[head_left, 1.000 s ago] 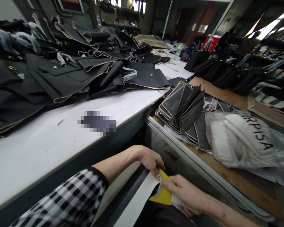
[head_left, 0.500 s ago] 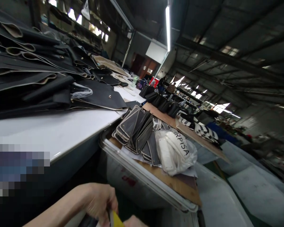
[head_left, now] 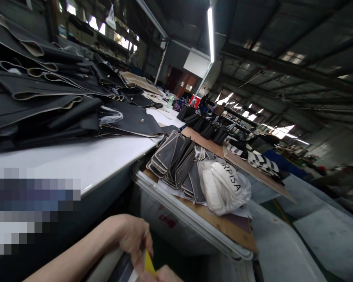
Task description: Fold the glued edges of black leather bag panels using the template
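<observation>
At the bottom edge, my left hand point(head_left: 133, 237) is closed, its fingers curled down around a small, flat yellow piece point(head_left: 148, 263). My right hand point(head_left: 166, 275) meets it from the right, its fingers pressed on the lower end of the same yellow piece; the frame cuts off most of this hand. Under the left hand lies a dark, smooth piece point(head_left: 120, 269) with a pale strip beside it. The lower parts of these things are out of view, so I cannot tell what exactly the yellow piece is.
Left, a white table point(head_left: 106, 156) bears heaped black leather-like panels point(head_left: 41, 105). Ahead, a bin topped with cardboard point(head_left: 217, 225) holds stacked dark panels point(head_left: 167, 154) and a lettered plastic bag point(head_left: 223, 188). Behind it, a brown board point(head_left: 202, 143) carries black rolled pieces and striped pieces point(head_left: 261, 162).
Both hands sit slightly higher in view, and the left also lies a little further right. More of the dark piece shows below the left hand. The surroundings have shifted slightly right with the camera.
</observation>
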`<state>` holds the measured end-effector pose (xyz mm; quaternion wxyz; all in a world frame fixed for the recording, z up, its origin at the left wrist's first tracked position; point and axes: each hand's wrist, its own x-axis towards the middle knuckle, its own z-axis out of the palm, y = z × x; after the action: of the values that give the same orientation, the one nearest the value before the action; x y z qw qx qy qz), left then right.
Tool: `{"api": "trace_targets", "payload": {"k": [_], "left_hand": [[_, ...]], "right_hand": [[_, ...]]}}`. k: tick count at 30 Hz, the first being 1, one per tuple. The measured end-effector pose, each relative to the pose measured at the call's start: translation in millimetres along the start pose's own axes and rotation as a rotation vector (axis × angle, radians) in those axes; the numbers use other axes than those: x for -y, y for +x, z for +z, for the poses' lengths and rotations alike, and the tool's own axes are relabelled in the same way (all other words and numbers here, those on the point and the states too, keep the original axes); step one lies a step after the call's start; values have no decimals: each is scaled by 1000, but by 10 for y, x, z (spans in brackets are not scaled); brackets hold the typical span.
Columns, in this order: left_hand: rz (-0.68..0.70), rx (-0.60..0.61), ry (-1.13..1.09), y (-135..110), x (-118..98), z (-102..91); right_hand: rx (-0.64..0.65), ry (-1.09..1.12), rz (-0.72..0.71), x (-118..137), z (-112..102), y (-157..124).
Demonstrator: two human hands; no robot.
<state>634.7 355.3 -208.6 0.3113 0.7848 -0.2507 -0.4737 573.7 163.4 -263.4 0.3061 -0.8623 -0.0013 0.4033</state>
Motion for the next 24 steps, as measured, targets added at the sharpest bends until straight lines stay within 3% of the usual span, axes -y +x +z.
{"api": "trace_targets", "payload": {"k": [3,8,10,17,21,24], "left_hand": [[17,-50,148,-165,-133,-32],[-112,-218,118,-232,-100,6],[-155,-235,125,-234,-114,59],[-234,-210,99,-179,-319,118],[-245,-187,29,-136,-312,77],[-243,-186,-20,-121,-279,77]], "right_hand": [[152,112,4,96,84,-184],[386,350,243,236,155,-523],[445,394,273,289,145,-615],[524,487,283,237,188,-695],[583,509,289,128,252,-662],[603,502,208,7,263,-667]]}}
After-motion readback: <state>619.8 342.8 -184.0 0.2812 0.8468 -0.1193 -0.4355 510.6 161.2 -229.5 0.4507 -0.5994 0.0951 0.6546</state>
